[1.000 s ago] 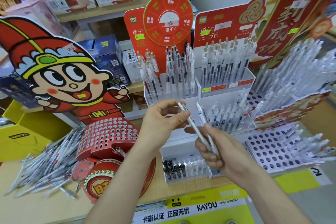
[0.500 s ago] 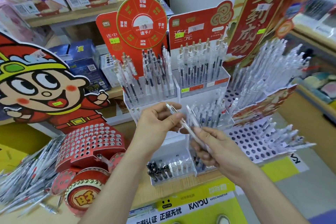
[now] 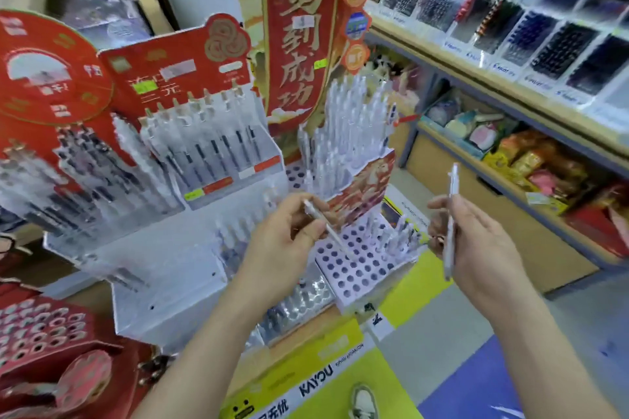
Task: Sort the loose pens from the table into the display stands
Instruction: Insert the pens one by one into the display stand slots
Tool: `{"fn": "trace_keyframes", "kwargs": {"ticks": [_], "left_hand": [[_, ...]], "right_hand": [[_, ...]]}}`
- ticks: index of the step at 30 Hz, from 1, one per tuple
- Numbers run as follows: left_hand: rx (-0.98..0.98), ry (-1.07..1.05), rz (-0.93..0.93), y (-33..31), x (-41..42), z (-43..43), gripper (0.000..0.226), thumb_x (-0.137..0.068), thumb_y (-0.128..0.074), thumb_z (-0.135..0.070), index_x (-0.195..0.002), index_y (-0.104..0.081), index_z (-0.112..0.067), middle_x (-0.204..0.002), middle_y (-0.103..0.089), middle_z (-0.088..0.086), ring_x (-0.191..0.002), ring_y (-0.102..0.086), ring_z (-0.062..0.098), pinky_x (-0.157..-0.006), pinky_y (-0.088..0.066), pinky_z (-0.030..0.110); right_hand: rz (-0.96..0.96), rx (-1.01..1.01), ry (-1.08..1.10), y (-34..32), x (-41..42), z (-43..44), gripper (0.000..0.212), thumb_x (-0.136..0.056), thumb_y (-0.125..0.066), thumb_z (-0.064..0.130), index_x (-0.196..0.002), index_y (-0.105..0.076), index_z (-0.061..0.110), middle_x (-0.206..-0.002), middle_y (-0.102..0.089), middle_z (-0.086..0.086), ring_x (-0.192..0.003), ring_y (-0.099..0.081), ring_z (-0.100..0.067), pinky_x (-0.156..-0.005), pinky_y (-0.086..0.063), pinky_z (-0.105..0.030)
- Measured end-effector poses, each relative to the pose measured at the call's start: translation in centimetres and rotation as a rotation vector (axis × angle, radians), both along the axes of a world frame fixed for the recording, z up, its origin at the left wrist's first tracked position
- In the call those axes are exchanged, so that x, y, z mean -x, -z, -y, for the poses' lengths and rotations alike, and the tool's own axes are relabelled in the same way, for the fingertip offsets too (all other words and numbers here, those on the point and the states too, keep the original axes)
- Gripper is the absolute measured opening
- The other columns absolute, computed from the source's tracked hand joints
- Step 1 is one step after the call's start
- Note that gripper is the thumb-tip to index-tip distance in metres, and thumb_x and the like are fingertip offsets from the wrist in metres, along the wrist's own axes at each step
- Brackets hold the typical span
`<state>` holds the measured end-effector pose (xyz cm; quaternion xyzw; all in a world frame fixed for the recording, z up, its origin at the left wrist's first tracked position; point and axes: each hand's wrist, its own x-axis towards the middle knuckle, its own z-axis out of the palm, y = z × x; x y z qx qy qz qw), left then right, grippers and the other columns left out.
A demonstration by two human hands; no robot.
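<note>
**One pen in each hand at the right-hand corner of the stands**

My left hand (image 3: 282,241) pinches a clear pen (image 3: 323,226) between thumb and fingers. The pen slants down to the right, with its lower end over the open holes of the white perforated stand (image 3: 354,298). Blur keeps me from telling whether the tip touches a hole. My right hand (image 3: 480,248) is curled round a second pen (image 3: 453,180), held almost upright. It is well apart from the first, out past the stand's right edge and above the grey floor (image 3: 425,333).

The perforated stand's front rows are open holes, and a few pens stand at its back right. Just behind it rises the tiered stand (image 3: 343,146), crowded with clear pens, and a red scroll banner (image 3: 299,44) stands behind that. To the left, the acrylic rack (image 3: 218,160) is packed tight.

The table's yellow front strip (image 3: 306,364) runs diagonally under my left forearm, and the perforated stand sits just beside that edge. Right of it, the floor lies open between the table and the shelf unit (image 3: 510,85).
</note>
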<state>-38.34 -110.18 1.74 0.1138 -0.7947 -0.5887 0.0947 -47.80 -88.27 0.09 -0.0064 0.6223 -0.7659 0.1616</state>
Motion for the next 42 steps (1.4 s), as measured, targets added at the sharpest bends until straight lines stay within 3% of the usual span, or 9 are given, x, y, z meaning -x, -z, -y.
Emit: {"fn": "trace_keyframes", "kwargs": {"ticks": [2,5,10,13,18,23,26,35,42], "left_hand": [[0.064,0.015,0.039,1.0,1.3,-1.7,0.025,-0.098,-0.052,-0.009,-0.096,-0.057,-0.034,-0.091,-0.069,-0.005,-0.093,-0.065,0.019,-0.087,-0.052,0.044],[0.183,-0.015,0.069,2.6,3.3,-3.5,0.017,-0.099,-0.05,-0.016,-0.099,-0.054,-0.032,-0.09,-0.066,0.012,-0.086,-0.061,0.033,-0.078,-0.048,0.05],[0.237,-0.132,0.104,4.0,5.2,-4.9,0.014,-0.099,-0.051,-0.019,-0.103,-0.056,-0.031,-0.084,-0.066,0.007,-0.077,-0.061,0.026,-0.071,-0.05,0.051],[0.199,-0.208,0.056,3.8,5.7,-5.4,0.02,-0.097,-0.054,-0.013,-0.101,-0.058,-0.033,-0.087,-0.068,-0.01,-0.082,-0.064,0.009,-0.074,-0.052,0.041],[0.07,-0.339,-0.09,2.6,6.7,-6.0,0.026,-0.091,-0.061,-0.003,-0.096,-0.061,-0.028,-0.087,-0.068,-0.013,-0.085,-0.065,-0.001,-0.069,-0.05,0.013],[0.093,-0.319,-0.067,3.6,8.4,-6.4,0.026,-0.089,-0.064,-0.013,-0.094,-0.063,-0.039,-0.088,-0.068,-0.013,-0.079,-0.064,0.021,-0.074,-0.053,0.047],[0.069,-0.326,-0.053,4.3,9.2,-6.6,0.032,-0.088,-0.066,-0.009,-0.093,-0.064,-0.041,-0.093,-0.07,-0.017,-0.089,-0.068,0.007,-0.083,-0.056,0.041],[-0.024,-0.31,-0.057,5.7,9.8,-6.4,0.018,-0.089,-0.064,-0.019,-0.1,-0.067,-0.033,-0.094,-0.073,-0.003,-0.093,-0.069,0.02,-0.082,-0.055,0.056],[0.04,-0.283,-0.079,6.3,9.8,-6.3,0.017,-0.091,-0.057,-0.039,-0.108,-0.061,-0.041,-0.094,-0.07,-0.005,-0.094,-0.069,0.02,-0.082,-0.055,0.054]], "right_hand": [[-0.025,-0.01,0.054,0.0,1.5,-1.6,0.028,-0.085,-0.055,0.04,-0.081,-0.075,0.022,-0.076,-0.06,0.01,-0.072,-0.057,-0.003,-0.065,-0.039,-0.022],[-0.039,0.034,0.058,0.2,3.8,-3.0,0.024,-0.083,-0.059,0.042,-0.089,-0.076,0.026,-0.075,-0.054,0.008,-0.07,-0.051,-0.004,-0.063,-0.038,-0.017],[-0.09,0.12,0.015,0.8,8.3,-2.5,0.014,-0.102,-0.043,0.009,-0.103,-0.054,0.017,-0.081,-0.061,-0.004,-0.08,-0.064,-0.017,-0.071,-0.055,-0.026],[-0.09,0.067,-0.043,1.4,10.6,-1.1,0.016,-0.101,-0.045,0.003,-0.094,-0.05,0.016,-0.092,-0.071,-0.009,-0.093,-0.071,-0.024,-0.084,-0.058,-0.035],[-0.147,-0.156,-0.191,4.1,13.0,0.7,0.019,-0.094,-0.057,-0.003,-0.088,-0.061,0.014,-0.089,-0.068,-0.008,-0.083,-0.07,-0.017,-0.08,-0.059,-0.033],[-0.182,-0.335,-0.236,7.7,14.6,1.3,0.021,-0.091,-0.061,-0.003,-0.086,-0.066,0.017,-0.087,-0.071,-0.011,-0.084,-0.07,-0.029,-0.076,-0.059,-0.035],[-0.191,-0.387,-0.252,9.3,14.8,1.5,0.012,-0.091,-0.062,-0.002,-0.091,-0.067,0.009,-0.091,-0.072,-0.012,-0.088,-0.069,-0.025,-0.074,-0.058,-0.029],[-0.316,-0.581,-0.406,10.9,15.4,2.0,0.007,-0.087,-0.067,0.003,-0.091,-0.071,0.009,-0.092,-0.073,-0.004,-0.092,-0.068,-0.019,-0.086,-0.053,-0.039],[-0.429,-0.814,-0.51,10.1,16.3,2.5,0.012,-0.085,-0.073,0.01,-0.095,-0.066,0.012,-0.084,-0.069,0.002,-0.077,-0.063,-0.012,-0.072,-0.051,-0.029]]}}
